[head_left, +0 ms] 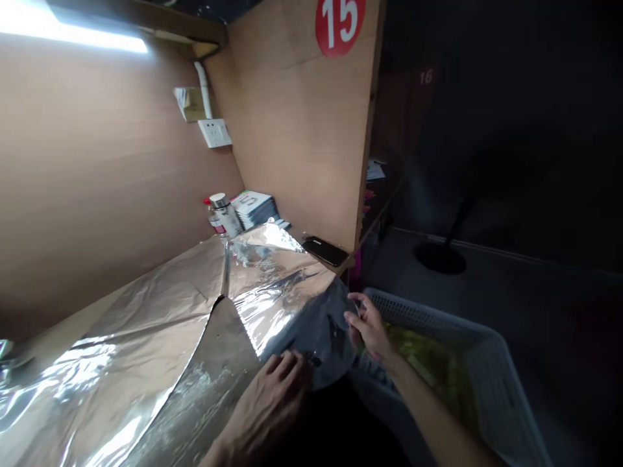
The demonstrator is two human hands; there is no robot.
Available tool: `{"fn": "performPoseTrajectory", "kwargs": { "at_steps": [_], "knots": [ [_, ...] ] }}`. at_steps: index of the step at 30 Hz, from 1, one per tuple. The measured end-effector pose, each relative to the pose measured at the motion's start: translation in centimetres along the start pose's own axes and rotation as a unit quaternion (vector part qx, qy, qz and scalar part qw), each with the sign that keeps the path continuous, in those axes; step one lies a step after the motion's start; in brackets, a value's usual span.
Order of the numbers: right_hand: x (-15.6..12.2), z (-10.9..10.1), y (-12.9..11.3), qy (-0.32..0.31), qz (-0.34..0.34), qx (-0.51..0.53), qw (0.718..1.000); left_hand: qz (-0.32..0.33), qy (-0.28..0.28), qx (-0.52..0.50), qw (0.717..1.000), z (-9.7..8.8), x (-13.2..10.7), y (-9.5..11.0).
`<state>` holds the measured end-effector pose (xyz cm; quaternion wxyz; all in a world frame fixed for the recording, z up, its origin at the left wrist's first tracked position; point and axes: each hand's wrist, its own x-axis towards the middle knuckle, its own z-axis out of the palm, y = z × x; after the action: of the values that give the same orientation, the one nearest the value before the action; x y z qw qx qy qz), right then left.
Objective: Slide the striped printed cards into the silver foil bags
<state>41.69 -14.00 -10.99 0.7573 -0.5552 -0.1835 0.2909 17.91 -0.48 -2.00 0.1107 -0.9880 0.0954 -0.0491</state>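
While the foil sheet (pixel 287 305) lay spread over the right end of the desk (pixel 63 327), my left hand (pixel 272 395) rested flat on its near edge, fingers loose and gripping nothing. My right hand (pixel 372 331) was at the sheet's right edge, where it drooped past the desk, fingers pinched on the foil. That hand hung just above the white basket (pixel 491 363). A second foil sheet (pixel 121 337) lay to the left. A dark phone (pixel 325 250), bottles (pixel 222 217) and a stack of booklets (pixel 256 207) sat beyond, near the partition
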Motion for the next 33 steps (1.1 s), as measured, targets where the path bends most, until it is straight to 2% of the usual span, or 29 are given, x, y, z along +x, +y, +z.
{"fn": "performPoseTrajectory", "kwargs": {
  "at_steps": [3,5,7,9,12,14,17,20,21,24,25,26,27,29,31,33],
  "knots": [
    [0.6,0.1,-2.3,0.001,-0.023,-0.060,0.998,0.019,0.036,-0.011,0.999,-0.2,0.1,0.6],
    [1.0,0.5,-3.4,0.009,-0.065,-0.112,0.991,-0.007,0.037,-0.063,0.997,-0.8,0.4,0.5],
    [1.4,1.1,-4.2,0.014,-0.096,-0.163,0.982,-0.076,-0.004,-0.158,0.984,-2.3,1.0,0.0],
    [1.8,1.8,-4.9,0.010,-0.109,-0.196,0.974,-0.152,-0.075,-0.248,0.954,-4.3,1.8,-0.9],
    [2.4,2.7,-5.6,-0.011,-0.126,-0.214,0.969,-0.193,-0.142,-0.292,0.926,-7.2,3.0,-2.3],
    [2.8,3.0,-6.0,-0.023,-0.139,-0.218,0.966,-0.195,-0.135,-0.295,0.925,-8.2,3.5,-3.1],
    [3.2,3.1,-6.4,-0.038,-0.130,-0.193,0.972,-0.219,-0.102,-0.348,0.906,-8.1,3.9,-4.2],
    [3.3,2.8,-7.0,-0.052,-0.097,-0.143,0.984,-0.266,-0.082,-0.441,0.853,-6.9,3.8,-5.2],
    [3.2,2.6,-7.2,-0.056,-0.092,-0.130,0.986,-0.275,-0.078,-0.488,0.824,-6.5,3.7,-5.5],
    [2.9,1.9,-7.6,-0.050,-0.098,-0.118,0.987,-0.261,-0.066,-0.660,0.702,-5.2,3.4,-6.8],
    [2.8,1.6,-7.5,-0.041,-0.097,-0.121,0.987,-0.254,-0.052,-0.696,0.670,-4.8,3.4,-7.3],
    [2.7,1.3,-7.4,-0.030,-0.090,-0.123,0.988,-0.257,-0.031,-0.715,0.649,-4.5,3.4,-8.0],
    [2.6,1.0,-7.1,-0.021,-0.082,-0.125,0.989,-0.268,-0.005,-0.720,0.640,-4.2,3.4,-8.9],
    [2.5,0.2,-6.2,-0.001,-0.068,-0.133,0.989,-0.314,0.061,-0.692,0.647,-3.8,3.6,-11.4],
    [2.3,-0.6,-5.1,0.013,-0.063,-0.152,0.986,-0.386,0.124,-0.595,0.693,-3.4,3.9,-15.1],
    [2.1,-1.3,-3.8,0.010,-0.048,-0.178,0.983,-0.454,0.166,-0.454,0.748,-3.2,4.2,-19.6]
  ]
}}
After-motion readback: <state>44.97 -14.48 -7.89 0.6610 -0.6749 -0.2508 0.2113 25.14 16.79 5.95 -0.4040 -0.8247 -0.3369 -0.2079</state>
